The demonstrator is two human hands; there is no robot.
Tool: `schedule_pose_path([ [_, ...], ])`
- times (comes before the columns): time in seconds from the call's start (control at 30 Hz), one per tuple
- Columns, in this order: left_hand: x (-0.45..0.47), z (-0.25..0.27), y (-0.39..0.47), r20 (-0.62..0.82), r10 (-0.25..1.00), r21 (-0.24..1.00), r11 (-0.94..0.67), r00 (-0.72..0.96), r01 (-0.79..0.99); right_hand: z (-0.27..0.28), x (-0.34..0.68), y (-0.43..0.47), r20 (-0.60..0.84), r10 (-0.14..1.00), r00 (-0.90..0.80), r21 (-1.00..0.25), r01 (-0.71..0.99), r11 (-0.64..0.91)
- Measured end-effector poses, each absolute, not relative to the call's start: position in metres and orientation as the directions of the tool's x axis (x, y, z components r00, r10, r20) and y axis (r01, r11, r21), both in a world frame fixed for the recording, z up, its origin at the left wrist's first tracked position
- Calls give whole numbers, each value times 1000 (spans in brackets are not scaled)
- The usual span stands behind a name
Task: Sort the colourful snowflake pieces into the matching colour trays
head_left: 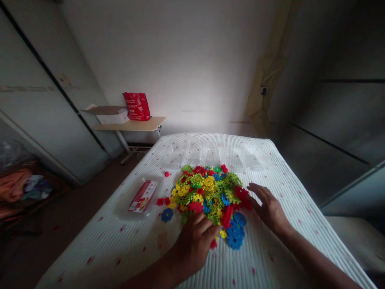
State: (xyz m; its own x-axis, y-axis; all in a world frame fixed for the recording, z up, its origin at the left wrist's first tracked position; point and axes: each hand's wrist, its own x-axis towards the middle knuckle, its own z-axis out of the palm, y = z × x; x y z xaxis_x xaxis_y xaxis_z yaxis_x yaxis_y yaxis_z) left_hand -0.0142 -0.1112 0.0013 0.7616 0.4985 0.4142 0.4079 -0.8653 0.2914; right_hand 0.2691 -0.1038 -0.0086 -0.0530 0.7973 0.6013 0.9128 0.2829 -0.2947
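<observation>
A heap of plastic building pieces (207, 192) lies on the striped cloth, with yellow and blue flower discs, lime-green square lattices and red blocks. My left hand (195, 243) is at the near side of the heap, its fingers curled down among the pieces. Its fingertips are hidden, so what it grips cannot be made out. At the heap's right edge, my right hand (270, 208) has its fingers apart and nothing held. Its thumb is at or just beside a red flower-shaped piece (242, 196). Blue discs (235, 237) lie together between the two hands.
Left of the heap, a clear plastic tray (123, 206) holds a red-and-white printed packet (143, 196). Several clear containers (213, 156) stand in a row behind the heap. A loose blue disc (167, 214) lies nearby. Against the wall, a small table (144, 124) bears a red bag (136, 106).
</observation>
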Motion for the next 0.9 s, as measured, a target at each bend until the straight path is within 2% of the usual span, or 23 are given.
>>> schedule_pose_path([
  [0.1,-12,17,-88,493,489,284,-872,720,397,5,261,-82,558,824,-102,-300,901,314],
  [0.2,-18,27,-48,531,654,343,-747,538,570,18,243,-54,459,869,-186,-265,905,334],
  [0.3,-26,30,1,404,847,325,-485,344,812,25,220,-26,331,926,-183,-186,949,254],
  [0.4,-28,27,35,242,947,240,-271,213,932,27,200,-3,193,978,-83,-132,985,109],
  [0.5,-22,18,49,177,977,206,-153,117,967,25,188,9,99,995,12,-107,994,-1],
  [0.73,-8,2,56,79,997,212,-37,20,977,18,181,20,57,983,175,-101,980,-169],
  [0.9,-1,0,63,35,999,225,-22,15,974,16,184,28,-26,984,179,-115,977,-181],
])
